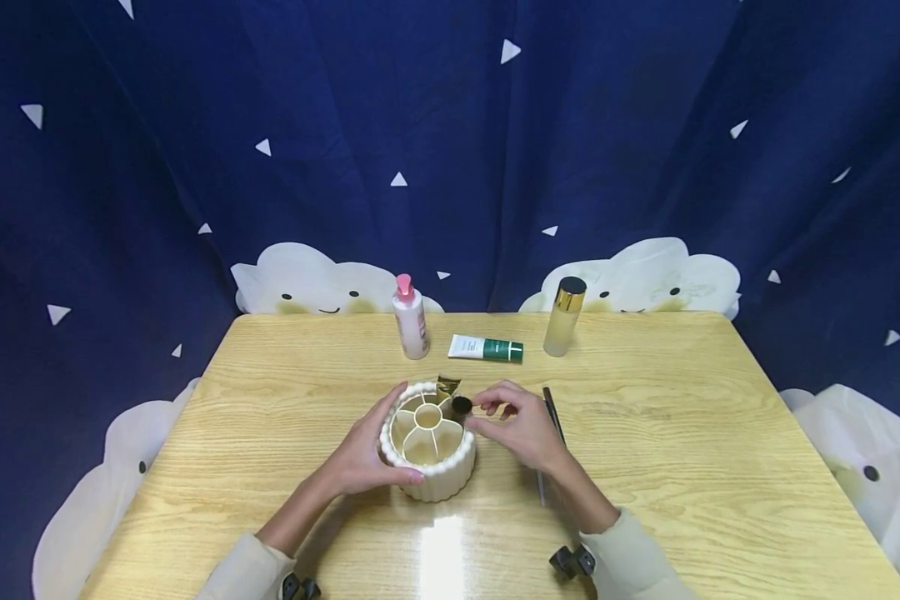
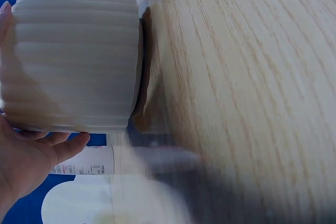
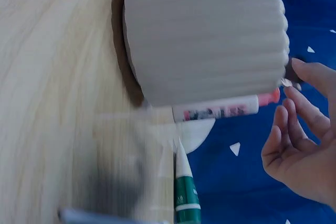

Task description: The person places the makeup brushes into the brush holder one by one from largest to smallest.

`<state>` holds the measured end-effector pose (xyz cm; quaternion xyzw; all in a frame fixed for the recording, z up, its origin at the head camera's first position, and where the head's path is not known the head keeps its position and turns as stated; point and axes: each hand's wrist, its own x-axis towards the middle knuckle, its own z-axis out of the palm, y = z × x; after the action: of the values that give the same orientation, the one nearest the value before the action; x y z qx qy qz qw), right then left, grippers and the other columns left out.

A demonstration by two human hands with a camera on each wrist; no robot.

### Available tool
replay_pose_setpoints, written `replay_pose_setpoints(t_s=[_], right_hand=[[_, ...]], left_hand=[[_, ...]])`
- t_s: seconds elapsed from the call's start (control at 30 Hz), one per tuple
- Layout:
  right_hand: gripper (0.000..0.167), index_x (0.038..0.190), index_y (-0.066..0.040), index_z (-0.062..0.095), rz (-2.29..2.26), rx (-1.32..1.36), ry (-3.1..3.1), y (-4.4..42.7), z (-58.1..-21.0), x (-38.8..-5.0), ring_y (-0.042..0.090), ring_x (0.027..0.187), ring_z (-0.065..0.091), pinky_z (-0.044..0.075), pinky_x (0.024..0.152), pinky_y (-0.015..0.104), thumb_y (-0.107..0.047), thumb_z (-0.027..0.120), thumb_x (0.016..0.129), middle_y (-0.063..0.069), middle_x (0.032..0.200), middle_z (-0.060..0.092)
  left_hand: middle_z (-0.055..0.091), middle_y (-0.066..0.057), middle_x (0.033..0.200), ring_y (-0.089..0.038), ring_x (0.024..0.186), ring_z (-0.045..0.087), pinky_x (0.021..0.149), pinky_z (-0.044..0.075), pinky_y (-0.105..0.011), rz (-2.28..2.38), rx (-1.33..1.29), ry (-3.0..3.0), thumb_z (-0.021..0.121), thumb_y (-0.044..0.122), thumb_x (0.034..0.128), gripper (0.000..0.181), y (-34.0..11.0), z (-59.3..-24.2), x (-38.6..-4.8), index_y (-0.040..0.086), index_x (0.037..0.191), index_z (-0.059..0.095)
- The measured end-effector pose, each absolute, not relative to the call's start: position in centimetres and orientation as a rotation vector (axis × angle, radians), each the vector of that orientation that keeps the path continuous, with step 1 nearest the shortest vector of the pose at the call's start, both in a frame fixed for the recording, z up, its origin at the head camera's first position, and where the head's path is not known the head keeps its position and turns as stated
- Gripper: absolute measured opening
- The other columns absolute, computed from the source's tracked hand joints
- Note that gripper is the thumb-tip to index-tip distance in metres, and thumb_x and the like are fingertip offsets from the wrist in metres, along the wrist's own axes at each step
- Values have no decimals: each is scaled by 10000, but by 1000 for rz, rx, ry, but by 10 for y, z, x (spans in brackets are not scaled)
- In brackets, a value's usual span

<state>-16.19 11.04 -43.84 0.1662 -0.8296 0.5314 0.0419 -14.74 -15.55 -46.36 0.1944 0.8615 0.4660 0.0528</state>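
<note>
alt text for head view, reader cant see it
A person's left hand grips a cream organizer on a wooden table; the right hand pinches a dark item at its rim. Behind are a pink-topped bottle, tube and gold-banded bottle.

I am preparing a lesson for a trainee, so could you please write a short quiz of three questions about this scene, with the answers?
1. True or false: the left hand holds the cream compartment organizer.

2. Choose one. In the head view, the right hand is beside:
a) the blue curtain
b) the organizer's rim
c) the table's far edge

3. Fill in: in the head view, a ____ lies between the pink-topped bottle and the gold-collared bottle.

Key:
1. True.
2. b.
3. Green-and-white tube.
</note>
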Motion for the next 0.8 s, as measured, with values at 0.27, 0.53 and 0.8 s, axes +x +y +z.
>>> replay_pose_setpoints(t_s=[0.27,0.53,0.8], right_hand=[[215,974,-98,713,1586,480,-2602,147,-441,-169,71,768,589,504,656,206,-196,767,791,61,900,691],[285,1035,6,678,1490,301,-2760,187,-457,-189,72,772,610,528,670,170,-177,731,823,92,878,701],[269,1035,27,661,1358,97,-2903,211,-478,-211,138,764,627,512,637,194,-150,706,837,135,921,704]], left_hand=[[372,-134,1495,-364,1330,406,1080,333,-604,1419,595,2625,890,460,530,1228,-155,-462,-147,313,1514,171],[381,-133,1488,-363,1328,409,1081,331,-606,1429,593,2617,893,445,528,1231,-155,-461,-147,306,1515,171],[382,-135,1485,-364,1322,416,1074,339,-607,1442,599,2609,895,442,529,1236,-156,-462,-147,284,1519,171]])
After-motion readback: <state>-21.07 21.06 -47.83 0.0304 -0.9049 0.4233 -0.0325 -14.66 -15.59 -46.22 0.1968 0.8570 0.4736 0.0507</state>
